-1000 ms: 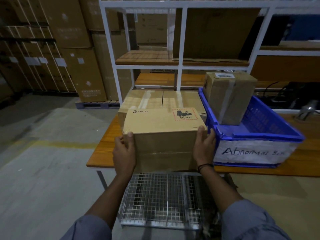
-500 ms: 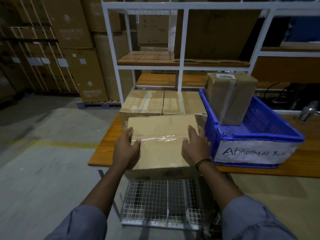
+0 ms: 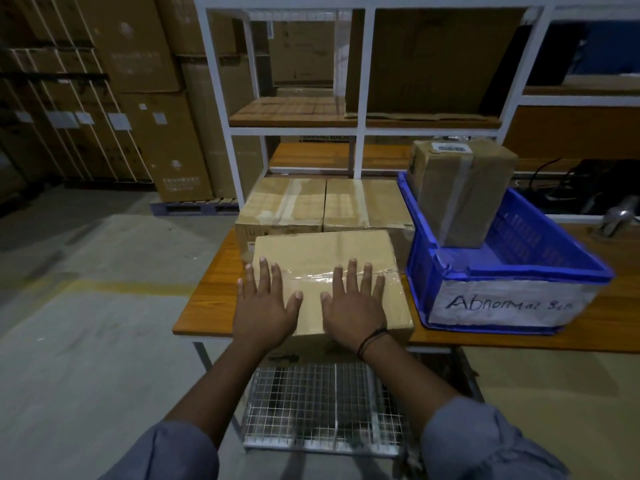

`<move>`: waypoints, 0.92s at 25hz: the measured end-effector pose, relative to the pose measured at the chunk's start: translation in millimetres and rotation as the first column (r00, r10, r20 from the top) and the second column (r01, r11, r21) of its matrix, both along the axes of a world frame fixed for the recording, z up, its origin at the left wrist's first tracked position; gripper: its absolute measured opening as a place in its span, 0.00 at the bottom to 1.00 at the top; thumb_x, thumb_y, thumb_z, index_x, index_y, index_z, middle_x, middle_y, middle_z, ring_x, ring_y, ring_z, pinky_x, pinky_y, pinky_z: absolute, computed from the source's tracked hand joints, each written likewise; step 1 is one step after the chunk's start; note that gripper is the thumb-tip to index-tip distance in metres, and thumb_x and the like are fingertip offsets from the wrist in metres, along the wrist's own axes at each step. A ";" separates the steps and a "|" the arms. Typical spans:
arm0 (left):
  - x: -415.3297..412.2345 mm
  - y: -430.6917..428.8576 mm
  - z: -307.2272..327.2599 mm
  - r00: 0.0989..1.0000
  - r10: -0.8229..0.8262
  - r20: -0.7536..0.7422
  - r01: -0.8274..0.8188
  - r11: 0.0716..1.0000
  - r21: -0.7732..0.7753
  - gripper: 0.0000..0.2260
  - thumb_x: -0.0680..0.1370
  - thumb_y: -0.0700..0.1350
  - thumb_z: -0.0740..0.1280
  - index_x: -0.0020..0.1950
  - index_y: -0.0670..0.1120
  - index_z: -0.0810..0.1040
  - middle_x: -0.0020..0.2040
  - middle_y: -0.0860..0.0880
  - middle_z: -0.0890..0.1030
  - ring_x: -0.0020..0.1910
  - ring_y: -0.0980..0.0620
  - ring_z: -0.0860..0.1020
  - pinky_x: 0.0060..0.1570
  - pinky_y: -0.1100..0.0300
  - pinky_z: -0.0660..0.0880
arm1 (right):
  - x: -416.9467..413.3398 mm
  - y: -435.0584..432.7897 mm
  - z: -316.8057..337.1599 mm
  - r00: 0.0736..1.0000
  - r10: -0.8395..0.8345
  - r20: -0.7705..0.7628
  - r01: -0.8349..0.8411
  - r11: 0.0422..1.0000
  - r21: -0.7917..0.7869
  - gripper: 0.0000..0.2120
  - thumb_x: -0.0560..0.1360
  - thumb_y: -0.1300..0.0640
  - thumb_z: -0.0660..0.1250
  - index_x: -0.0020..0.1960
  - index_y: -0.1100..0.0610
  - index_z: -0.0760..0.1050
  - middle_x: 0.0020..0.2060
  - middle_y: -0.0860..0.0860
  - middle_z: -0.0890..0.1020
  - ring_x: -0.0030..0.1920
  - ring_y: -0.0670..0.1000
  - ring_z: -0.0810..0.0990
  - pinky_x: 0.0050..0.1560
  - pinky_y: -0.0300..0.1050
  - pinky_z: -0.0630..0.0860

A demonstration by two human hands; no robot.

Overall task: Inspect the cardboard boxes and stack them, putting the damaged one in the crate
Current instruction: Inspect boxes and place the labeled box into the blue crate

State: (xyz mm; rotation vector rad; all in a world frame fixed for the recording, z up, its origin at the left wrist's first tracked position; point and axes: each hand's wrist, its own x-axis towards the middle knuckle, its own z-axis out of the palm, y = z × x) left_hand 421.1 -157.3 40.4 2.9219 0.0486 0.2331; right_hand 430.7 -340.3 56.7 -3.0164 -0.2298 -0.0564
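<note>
Wooden table (image 3: pixel 207 303): left hand (image 3: pixel 265 303), right hand (image 3: pixel 355 304) flat, fingers spread, pressing cardboard box (image 3: pixel 322 251) top.

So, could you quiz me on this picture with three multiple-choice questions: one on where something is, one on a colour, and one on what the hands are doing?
1. Where does the upright taped box stand?
A. on the floor
B. in the crate
C. on the top shelf

2. What colour is the crate?
A. red
B. blue
C. green

3. How do the left hand and right hand lie on the front box?
A. flat on its top, fingers straight
B. gripping its sides
C. lifted clear of it

Answers:
1 B, the box's base sits below the crate's rim.
2 B, the crate's walls and rim are blue.
3 A, both palms lie down on the taped top face.
</note>
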 end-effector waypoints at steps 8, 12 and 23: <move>-7.5 19.0 4.1 0.987 -0.139 -0.076 0.144 0.987 0.070 0.50 0.69 0.75 0.23 0.83 0.46 0.36 0.82 0.44 0.32 0.80 0.42 0.31 0.78 0.45 0.36 | -6.3 -22.0 4.3 0.995 0.091 -0.034 -0.092 0.996 -0.014 0.35 0.84 0.37 0.43 0.84 0.53 0.38 0.82 0.56 0.36 0.81 0.63 0.34 0.79 0.64 0.34; -15.3 32.0 10.0 0.983 -0.164 -0.086 0.174 0.978 0.117 0.44 0.72 0.73 0.25 0.82 0.48 0.32 0.81 0.46 0.29 0.79 0.44 0.28 0.78 0.48 0.34 | -6.5 -40.1 11.0 0.980 0.193 -0.037 -0.194 0.981 -0.021 0.34 0.85 0.38 0.44 0.84 0.50 0.37 0.82 0.53 0.35 0.82 0.58 0.33 0.81 0.57 0.35; 25.8 27.4 15.7 0.982 -0.180 -0.061 0.182 0.983 0.022 0.48 0.73 0.75 0.30 0.85 0.47 0.46 0.85 0.46 0.43 0.83 0.45 0.39 0.79 0.43 0.35 | 29.1 -46.8 20.4 0.983 0.180 -0.045 -0.178 0.983 0.046 0.30 0.86 0.41 0.45 0.85 0.49 0.47 0.84 0.52 0.47 0.83 0.54 0.43 0.81 0.54 0.40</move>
